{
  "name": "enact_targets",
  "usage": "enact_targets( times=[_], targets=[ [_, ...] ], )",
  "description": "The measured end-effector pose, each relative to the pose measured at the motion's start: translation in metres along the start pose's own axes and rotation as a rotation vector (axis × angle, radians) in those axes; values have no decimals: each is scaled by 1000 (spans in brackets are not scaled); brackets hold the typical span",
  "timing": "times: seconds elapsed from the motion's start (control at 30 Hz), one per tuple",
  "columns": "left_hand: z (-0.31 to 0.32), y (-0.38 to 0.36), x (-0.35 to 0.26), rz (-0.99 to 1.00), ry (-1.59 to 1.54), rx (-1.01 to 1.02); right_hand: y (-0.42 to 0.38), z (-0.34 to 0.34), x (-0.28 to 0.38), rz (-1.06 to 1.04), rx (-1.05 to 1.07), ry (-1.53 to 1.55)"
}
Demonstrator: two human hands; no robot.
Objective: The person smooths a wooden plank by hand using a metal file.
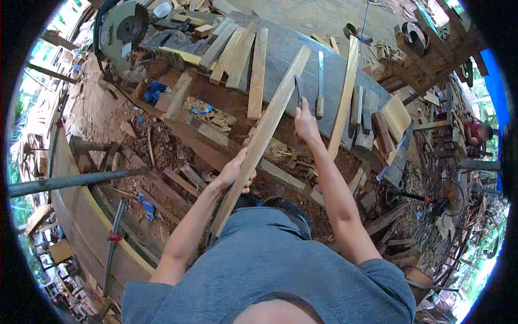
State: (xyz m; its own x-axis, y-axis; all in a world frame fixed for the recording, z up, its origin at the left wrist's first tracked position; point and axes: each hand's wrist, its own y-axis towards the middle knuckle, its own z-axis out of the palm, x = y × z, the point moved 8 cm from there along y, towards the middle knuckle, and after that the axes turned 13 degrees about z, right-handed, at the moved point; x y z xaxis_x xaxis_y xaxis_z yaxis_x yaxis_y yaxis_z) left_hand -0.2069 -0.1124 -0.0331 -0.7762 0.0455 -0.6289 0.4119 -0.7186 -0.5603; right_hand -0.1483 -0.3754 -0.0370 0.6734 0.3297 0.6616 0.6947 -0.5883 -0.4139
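Observation:
My left hand is wrapped round a long wooden strip, which runs slantwise from beside my waist up over the workbench. In my right hand, to the right of the strip, is a knife, its dark pointed blade directed away from me and close to the strip's edge. My fingers cover most of its handle. Just right of that hand a chisel lies on the dark bench top, and past it rests a longer pale strip.
Several wooden strips lie on the bench to the left. A circular saw with an exposed toothed blade sits at the far left. Short wood blocks are at the right, and a fan stands beyond. Another person is at the far right.

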Motion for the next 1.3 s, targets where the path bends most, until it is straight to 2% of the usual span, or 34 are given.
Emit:
enact_targets(
  times=[0.07, 0.1, 0.13, 0.2, 0.27, 0.3, 0.33, 0.37, 0.4, 0.43, 0.47, 0.5, 0.53, 0.6, 0.63, 0.67, 0.7, 0.73, 0.83, 0.87, 0.93, 1.0, 1.03, 1.1, 1.13, 1.2, 1.3],
  targets=[
    [-7, -8, -10, 19, 53, 1, -42, -3, 8, -1, 53, -73],
    [-15, -7, -7, 14, 57, 6, -70, 2, 10, 43, 155, -50],
    [-16, -10, -5, 3, 41, 1, -91, 8, 9, -37, 159, -10],
    [-21, -19, -16, 16, 210, -88, -104, 8, 14, -95, 148, 16],
    [-22, -26, -20, -4, 260, -78, -56, 14, 1, -2, 171, 108],
    [-24, -30, -24, 52, 340, -57, -16, 16, -9, 22, 129, 122],
    [-25, -34, -27, 109, 419, -38, -31, -3, 22, 264, 256, 222],
    [-29, -36, -22, 103, 427, -34, -24, 0, 20, 203, 261, 293],
    [-33, -33, -29, 271, 545, -1, -14, 8, 15, 135, 264, 366],
    [-34, -30, -42, 448, 655, 29, -17, 17, 6, 70, 225, 297],
    [-38, -28, -45, 450, 653, 25, -32, 29, -11, 11, 193, 220],
    [-41, -28, -43, 443, 682, 30, -53, 35, -9, -249, 17, 118],
    [-43, -29, -40, 431, 710, 36, -85, 32, 8, 6, 251, 274],
    [-38, -38, -42, 433, 727, 38, -73, 20, 24, 47, 246, 356],
    [-34, -40, -49, 459, 752, 47, -51, 21, 18, 257, 408, 504],
    [-30, -40, -55, 489, 780, 56, -11, 21, 10, 161, 313, 599],
    [-35, -42, -50, 407, 712, 70, -7, 14, 14, 210, 308, 586],
    [-37, -45, -51, 408, 727, 77, -5, 8, 20, 254, 306, 577],
    [-48, -44, -53, 354, 705, 38, -58, 20, 36, 79, 283, 378],
    [-51, -45, -48, 275, 669, 14, -73, 35, 29, 47, 322, 375],
    [-54, -52, -36, 101, 599, -16, -57, 39, 31, -64, 242, 445],
    [-38, -54, -43, 167, 567, -11, 7, 34, 25, -114, 159, 375],
    [-38, -57, -42, 66, 491, -55, 9, 21, 39, 169, 260, 533],
    [-43, -62, -37, -55, 353, -104, 38, 18, 36, 166, 175, 416],
    [-47, -57, -39, -52, 354, -105, 45, 18, 33, 154, 151, 382],
    [-41, -43, -35, -75, 172, 36, 47, 16, 22, 126, 152, 383],
    [-50, 2, -37, -7, 177, 86, 52, 14, 1, 138, 131, 350]
  ],
)
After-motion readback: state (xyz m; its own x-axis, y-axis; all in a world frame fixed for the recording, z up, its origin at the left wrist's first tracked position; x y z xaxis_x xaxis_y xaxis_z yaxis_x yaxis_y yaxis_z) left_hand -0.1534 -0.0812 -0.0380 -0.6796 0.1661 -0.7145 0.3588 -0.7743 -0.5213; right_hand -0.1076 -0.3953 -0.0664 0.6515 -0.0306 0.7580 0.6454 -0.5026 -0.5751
